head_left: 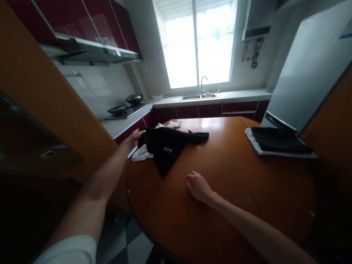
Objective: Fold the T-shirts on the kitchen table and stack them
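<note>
A black shirt (167, 143) with small white lettering lies spread unevenly over the left part of the round wooden table (225, 172), one sleeve reaching to the right. My left hand (135, 137) is closed on the shirt's far-left edge, arm stretched out. White cloth (142, 153) shows from under the shirt on the left, and more white fabric (174, 124) lies behind it. My right hand (197, 186) is at the middle of the table, right of the shirt and apart from it, fingers curled in with nothing visible in them.
A folded stack with black cloth (279, 140) over white cloth (257, 148) lies at the table's right side. Beyond are a counter with a sink (199, 96), a stove with pans (134, 99) at left, and a fridge (308, 66) at right.
</note>
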Action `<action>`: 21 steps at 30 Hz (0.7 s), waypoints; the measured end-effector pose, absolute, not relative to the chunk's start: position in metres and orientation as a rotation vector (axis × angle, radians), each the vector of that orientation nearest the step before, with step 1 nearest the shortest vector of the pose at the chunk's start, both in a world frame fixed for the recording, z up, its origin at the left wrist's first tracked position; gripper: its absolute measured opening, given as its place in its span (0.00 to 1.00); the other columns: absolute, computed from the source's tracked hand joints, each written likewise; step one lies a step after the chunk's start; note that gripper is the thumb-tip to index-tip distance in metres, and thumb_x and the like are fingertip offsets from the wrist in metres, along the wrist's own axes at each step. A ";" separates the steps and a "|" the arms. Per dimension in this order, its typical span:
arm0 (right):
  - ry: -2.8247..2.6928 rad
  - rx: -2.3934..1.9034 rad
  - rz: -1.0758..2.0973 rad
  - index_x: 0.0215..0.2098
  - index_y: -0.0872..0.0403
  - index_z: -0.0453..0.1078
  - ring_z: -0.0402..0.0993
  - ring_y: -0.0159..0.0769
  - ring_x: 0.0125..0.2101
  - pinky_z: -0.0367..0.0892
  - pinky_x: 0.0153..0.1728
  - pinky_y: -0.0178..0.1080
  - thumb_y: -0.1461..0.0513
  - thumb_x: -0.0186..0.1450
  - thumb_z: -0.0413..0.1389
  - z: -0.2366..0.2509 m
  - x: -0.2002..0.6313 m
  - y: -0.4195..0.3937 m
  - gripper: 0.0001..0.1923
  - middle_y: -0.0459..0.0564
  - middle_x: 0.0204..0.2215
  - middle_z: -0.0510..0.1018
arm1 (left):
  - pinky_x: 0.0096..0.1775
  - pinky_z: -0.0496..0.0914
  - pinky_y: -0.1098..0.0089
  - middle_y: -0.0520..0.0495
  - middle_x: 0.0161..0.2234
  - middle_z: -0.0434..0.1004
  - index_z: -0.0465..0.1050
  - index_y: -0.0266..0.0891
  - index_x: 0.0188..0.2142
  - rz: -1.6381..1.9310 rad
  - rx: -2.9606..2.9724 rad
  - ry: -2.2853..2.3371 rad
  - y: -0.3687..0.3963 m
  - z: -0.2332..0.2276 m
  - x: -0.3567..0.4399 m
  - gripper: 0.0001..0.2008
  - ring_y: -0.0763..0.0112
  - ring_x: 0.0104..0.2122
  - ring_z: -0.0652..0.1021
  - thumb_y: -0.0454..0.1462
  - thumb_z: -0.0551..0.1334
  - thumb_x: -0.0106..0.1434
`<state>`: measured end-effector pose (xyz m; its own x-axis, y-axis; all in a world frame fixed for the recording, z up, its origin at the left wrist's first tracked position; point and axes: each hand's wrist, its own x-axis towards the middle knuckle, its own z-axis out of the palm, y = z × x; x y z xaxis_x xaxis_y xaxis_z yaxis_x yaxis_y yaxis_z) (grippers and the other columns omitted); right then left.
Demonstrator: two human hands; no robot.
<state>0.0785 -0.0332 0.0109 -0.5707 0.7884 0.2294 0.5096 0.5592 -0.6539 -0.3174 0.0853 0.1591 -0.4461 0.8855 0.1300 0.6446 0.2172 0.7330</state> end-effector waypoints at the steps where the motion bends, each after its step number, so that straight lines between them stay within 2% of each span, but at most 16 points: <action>1: -2.329 -1.043 0.688 0.42 0.52 0.76 0.73 0.41 0.46 0.66 0.46 0.39 0.62 0.70 0.52 0.012 0.061 -0.036 0.11 0.54 0.43 0.77 | 0.43 0.75 0.60 0.38 0.46 0.81 0.62 0.37 0.65 0.987 1.320 2.179 0.074 0.145 -0.323 0.38 0.55 0.42 0.82 0.48 0.69 0.59; 4: -2.406 -1.096 0.543 0.47 0.54 0.74 0.68 0.49 0.51 0.65 0.50 0.46 0.56 0.70 0.53 0.014 0.006 -0.041 0.14 0.59 0.47 0.75 | 0.39 0.76 0.61 0.37 0.45 0.81 0.62 0.37 0.65 0.872 1.226 2.173 0.049 0.107 -0.332 0.46 0.56 0.38 0.82 0.42 0.75 0.48; 7: -2.403 -1.214 0.436 0.52 0.57 0.71 0.66 0.55 0.52 0.63 0.51 0.53 0.50 0.68 0.56 0.018 -0.044 -0.039 0.23 0.63 0.49 0.74 | 0.37 0.76 0.65 0.42 0.38 0.83 0.73 0.36 0.55 0.859 1.287 2.147 0.038 0.087 -0.334 0.37 0.60 0.35 0.82 0.37 0.75 0.43; 9: -2.399 -1.271 0.396 0.53 0.58 0.70 0.66 0.55 0.51 0.62 0.51 0.54 0.53 0.69 0.56 0.021 -0.067 -0.032 0.21 0.65 0.50 0.74 | 0.37 0.76 0.66 0.45 0.35 0.83 0.79 0.34 0.47 0.877 1.319 2.151 0.037 0.083 -0.336 0.29 0.61 0.34 0.82 0.34 0.73 0.42; 12: -2.429 -1.272 0.405 0.48 0.57 0.74 0.69 0.50 0.50 0.61 0.50 0.50 0.65 0.70 0.50 0.024 -0.074 -0.013 0.13 0.62 0.48 0.76 | 0.39 0.76 0.66 0.44 0.33 0.83 0.81 0.32 0.41 0.943 1.356 2.174 0.038 0.088 -0.340 0.21 0.61 0.34 0.82 0.31 0.70 0.44; 14: -2.421 -1.254 0.442 0.46 0.56 0.76 0.71 0.46 0.47 0.62 0.48 0.45 0.70 0.67 0.49 0.026 -0.054 0.007 0.16 0.59 0.46 0.78 | 0.41 0.76 0.66 0.43 0.34 0.84 0.82 0.32 0.41 1.012 1.379 2.186 0.037 0.095 -0.341 0.19 0.61 0.35 0.82 0.31 0.67 0.46; 17: -2.274 -1.208 0.516 0.46 0.51 0.79 0.75 0.42 0.42 0.64 0.43 0.39 0.69 0.64 0.52 0.033 0.011 0.045 0.18 0.53 0.43 0.80 | 0.44 0.75 0.67 0.43 0.38 0.84 0.82 0.33 0.42 1.122 1.420 2.167 0.033 0.105 -0.337 0.20 0.61 0.39 0.82 0.32 0.65 0.48; 21: -2.042 -1.239 0.479 0.39 0.54 0.81 0.76 0.42 0.40 0.66 0.41 0.39 0.66 0.66 0.51 0.055 0.129 0.096 0.15 0.54 0.40 0.82 | 0.48 0.75 0.66 0.44 0.40 0.84 0.83 0.35 0.41 1.234 1.511 1.989 0.021 0.108 -0.320 0.18 0.60 0.43 0.82 0.34 0.64 0.50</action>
<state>0.1293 0.0964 0.0546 -0.3058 0.8783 0.3677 0.6235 0.4765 -0.6198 -0.3201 0.0209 0.1079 -0.3679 0.9042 0.2170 0.5960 0.0502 0.8014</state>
